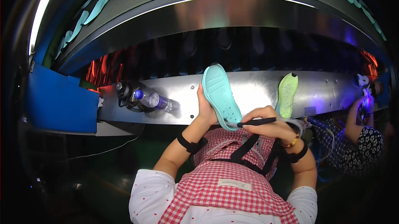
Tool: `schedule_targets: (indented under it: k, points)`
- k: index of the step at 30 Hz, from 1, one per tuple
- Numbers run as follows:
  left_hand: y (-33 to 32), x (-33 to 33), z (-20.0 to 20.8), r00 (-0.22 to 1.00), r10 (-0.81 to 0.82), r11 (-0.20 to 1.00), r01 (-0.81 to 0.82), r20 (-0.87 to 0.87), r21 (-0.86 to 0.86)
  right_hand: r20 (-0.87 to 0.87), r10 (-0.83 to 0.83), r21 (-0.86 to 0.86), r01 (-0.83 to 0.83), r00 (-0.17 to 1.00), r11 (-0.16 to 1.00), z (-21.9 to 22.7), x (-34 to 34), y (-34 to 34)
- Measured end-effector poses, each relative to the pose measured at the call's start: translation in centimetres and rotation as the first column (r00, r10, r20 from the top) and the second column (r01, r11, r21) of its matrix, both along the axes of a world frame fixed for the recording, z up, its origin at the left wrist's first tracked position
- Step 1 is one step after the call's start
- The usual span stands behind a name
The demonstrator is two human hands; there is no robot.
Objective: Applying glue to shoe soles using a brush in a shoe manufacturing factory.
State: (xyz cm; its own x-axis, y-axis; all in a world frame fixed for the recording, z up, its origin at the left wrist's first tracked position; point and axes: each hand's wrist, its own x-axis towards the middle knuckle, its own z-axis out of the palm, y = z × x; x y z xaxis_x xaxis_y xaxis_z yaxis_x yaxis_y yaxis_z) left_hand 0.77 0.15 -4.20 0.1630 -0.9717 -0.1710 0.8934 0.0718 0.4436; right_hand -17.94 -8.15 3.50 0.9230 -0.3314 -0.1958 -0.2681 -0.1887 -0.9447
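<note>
My left hand (205,109) grips a teal shoe sole (220,95) from behind and holds it upright in front of me, its ridged face toward the camera. My right hand (268,126) holds a black pen-like tool (255,121) whose tip touches the lower end of the teal sole. A lime-green shoe sole (287,94) stands on the metal ledge (249,89) just right of my hands. I wear black wrist straps and a red checked apron.
A dark bottle (126,95) and a clear plastic bottle (156,100) lie on the ledge at the left. A blue panel (62,103) sits further left. Several teal soles (89,14) hang overhead. Another person in a floral top (365,143) works at the right.
</note>
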Motion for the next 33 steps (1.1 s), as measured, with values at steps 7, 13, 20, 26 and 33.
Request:
schedule_targets:
  k: [7,13,20,26,33]
  points:
    - [-0.4,-2.9,3.0,0.993,-0.088,0.996,0.088,-0.076,-0.007,0.415,-0.403,0.254,0.322,0.815,0.912,1.8,2.8,-1.5]
    - [0.0,-1.8,3.8,0.996,-0.066,0.994,0.061,-0.057,-0.087,0.313,-0.234,0.199,0.177,0.92,0.964,3.1,1.2,-0.1]
    - [-0.5,-1.3,6.4,0.991,0.129,0.986,-0.124,0.038,-0.113,0.497,0.133,-0.093,-0.1,0.858,0.991,3.8,0.5,-0.3]
    - [-0.4,-0.3,7.9,0.904,0.418,0.867,-0.37,0.087,-0.333,0.565,0.117,-0.229,0.019,0.817,0.973,3.4,0.5,-0.2]
    - [-0.3,0.4,8.5,0.883,0.432,0.876,-0.361,0.185,-0.32,0.517,-0.148,0.014,0.165,0.843,0.986,2.2,0.1,-0.4]
